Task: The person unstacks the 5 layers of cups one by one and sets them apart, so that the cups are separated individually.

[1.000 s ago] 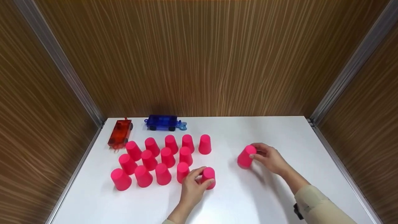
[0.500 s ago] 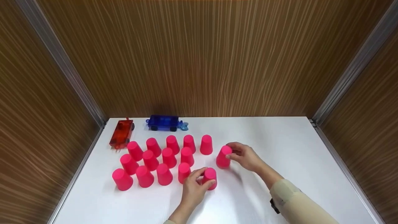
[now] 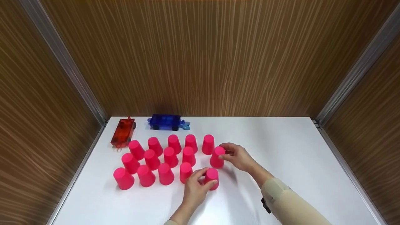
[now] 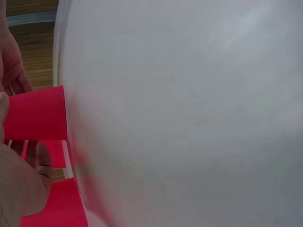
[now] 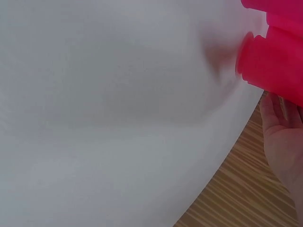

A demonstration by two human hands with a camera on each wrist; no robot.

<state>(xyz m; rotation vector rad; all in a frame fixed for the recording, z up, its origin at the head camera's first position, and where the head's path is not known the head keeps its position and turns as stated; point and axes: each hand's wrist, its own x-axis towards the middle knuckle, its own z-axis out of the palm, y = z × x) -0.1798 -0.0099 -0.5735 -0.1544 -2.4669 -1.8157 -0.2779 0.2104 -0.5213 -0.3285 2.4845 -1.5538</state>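
Observation:
Pink cups stand upside down in three rows on the white table (image 3: 312,175). At the right end of the front row, my left hand (image 3: 195,189) grips a pink cup (image 3: 211,178) between thumb and fingers. My right hand (image 3: 239,157) holds another pink cup (image 3: 217,157) by its upper part, at the right end of the middle row. Whether this cup's rim touches the table, I cannot tell. In the left wrist view, the left hand's cup (image 4: 38,116) has its rim at the table surface. The right wrist view has the right hand's cup (image 5: 274,66) at its right edge.
Behind the rows lie a blue see-through toy wagon (image 3: 165,122) and, to its left, a red one (image 3: 123,132). Just behind the right hand's cup stands a back-row cup (image 3: 208,144). Wood-grain panels (image 3: 200,62) wall the table at back and sides.
My right hand has carried its pink cup leftward from the right side of the table to the end of the middle row. My left hand has stayed on its cup.

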